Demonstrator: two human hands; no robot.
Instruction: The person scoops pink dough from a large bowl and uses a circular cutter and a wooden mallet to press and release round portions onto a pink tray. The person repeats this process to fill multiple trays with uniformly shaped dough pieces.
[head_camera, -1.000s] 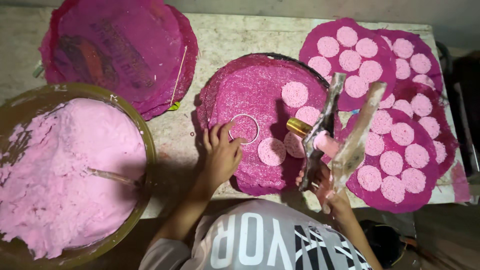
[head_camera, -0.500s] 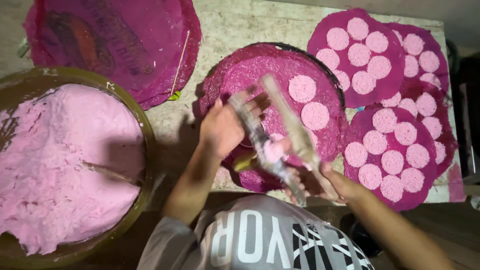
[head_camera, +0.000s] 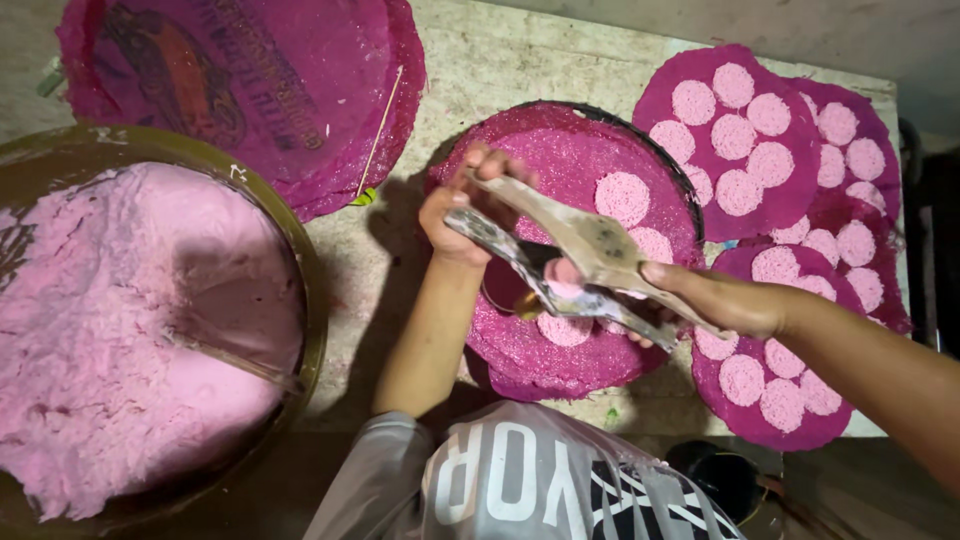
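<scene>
Hands meet over the round magenta mat (head_camera: 520, 345) at centre of the pale tabletop (head_camera: 500, 60). Right hand (head_camera: 725, 300) grasps two flat metal blades (head_camera: 585, 240), both smeared with pink paste; fingers closed over their near ends, blades crossing as they reach up and left. Left hand (head_camera: 462, 208) sits at the blades' far tips, fingers curled against them; whether it grips them or only steadies them cannot be told. A small lump of pink paste (head_camera: 565, 270) lies between the two blades, just above the mat.

On the centre mat: pale pink round discs, two (head_camera: 622, 197) toward the upper right, one (head_camera: 565, 328) near the lower edge under the blades. A small ring-shaped object (head_camera: 508, 290) lies on the mat below the left wrist, partly hidden.

To the right, more magenta mats overlap, the upper one (head_camera: 660, 100) and the lower one (head_camera: 800, 430) each covered with pink discs in rows. At upper left, a stack of bare magenta mats (head_camera: 330, 110) with a thin stick (head_camera: 380, 125) lying across its right edge. At left, a large dark bowl (head_camera: 310, 300) filled with pink dough (head_camera: 110, 340); a stick (head_camera: 230, 358) is stuck into the dough. Grey printed shirt (head_camera: 520, 480) shows at bottom.
</scene>
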